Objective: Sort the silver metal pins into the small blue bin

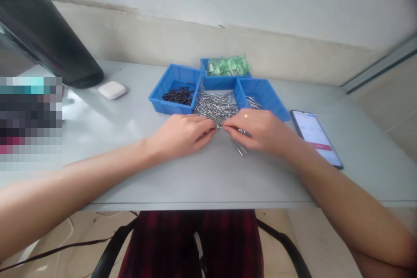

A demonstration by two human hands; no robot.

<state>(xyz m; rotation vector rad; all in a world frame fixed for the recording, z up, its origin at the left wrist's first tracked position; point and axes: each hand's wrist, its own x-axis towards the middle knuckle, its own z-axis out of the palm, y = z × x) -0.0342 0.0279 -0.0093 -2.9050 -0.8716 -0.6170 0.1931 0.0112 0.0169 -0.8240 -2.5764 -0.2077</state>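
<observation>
A pile of thin silver blind rivets (216, 105) lies on the table between the blue bins. At its near edge, my right hand (260, 130) pinches one silver blind rivet (220, 127) between thumb and forefinger, pointing left. My left hand (182, 135) meets it from the left, with thumb and forefinger pressed together; what lies between these fingertips is too small to make out. A few loose rivets (239, 147) lie under and beside my right hand. The left blue bin (163, 105) contains dark screw-like pieces (180, 95). Some silver rivets (253, 103) lie in the right blue bin (275, 100), partly behind my right hand.
A third blue bin (220, 81) at the back holds green plastic bags (228, 66) of small metal parts. To the right lies a lit phone (316, 137). A white case (112, 90) and a large dark cylinder (55, 30) stand left. The wall borders the table's (195, 182) back.
</observation>
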